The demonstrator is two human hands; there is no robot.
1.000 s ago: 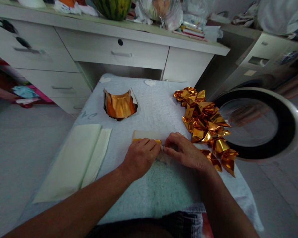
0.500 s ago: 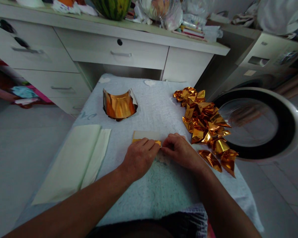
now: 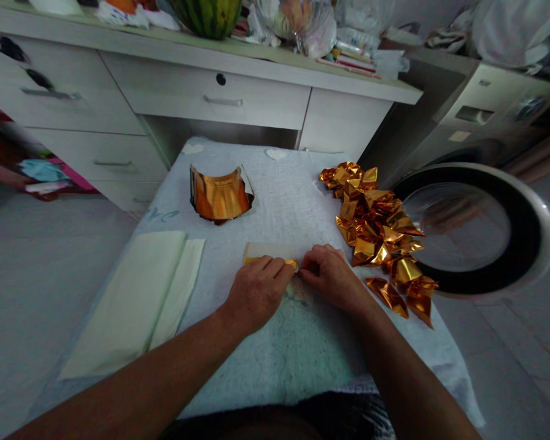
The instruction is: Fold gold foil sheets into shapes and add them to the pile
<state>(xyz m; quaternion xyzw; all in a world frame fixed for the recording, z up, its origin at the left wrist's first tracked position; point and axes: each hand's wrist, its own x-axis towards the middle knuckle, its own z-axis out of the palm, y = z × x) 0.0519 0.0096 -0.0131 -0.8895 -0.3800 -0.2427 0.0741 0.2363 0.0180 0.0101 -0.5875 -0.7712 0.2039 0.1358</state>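
Observation:
A sheet of paper (image 3: 275, 249), pale with a gold strip along its near part, lies on the cloth-covered table in front of me. My left hand (image 3: 261, 290) presses on the gold part, fingers together. At the sheet's right end my right hand (image 3: 327, 275) is closed in a pinch at its corner; the fingertips partly hide what is between them. Folded gold foil pieces (image 3: 380, 220) are heaped to the right. Beyond my left hand stands a curved stack of gold foil sheets (image 3: 222, 195).
Pale green-white paper (image 3: 128, 299) lies folded at the table's left. A white drawer cabinet (image 3: 256, 98) borders the far edge, with a watermelon (image 3: 208, 15) on top. The open round washing machine door (image 3: 476, 226) is at the right.
My right hand has shifted very slightly at the sheet's right end. My left hand stays in place on the sheet.

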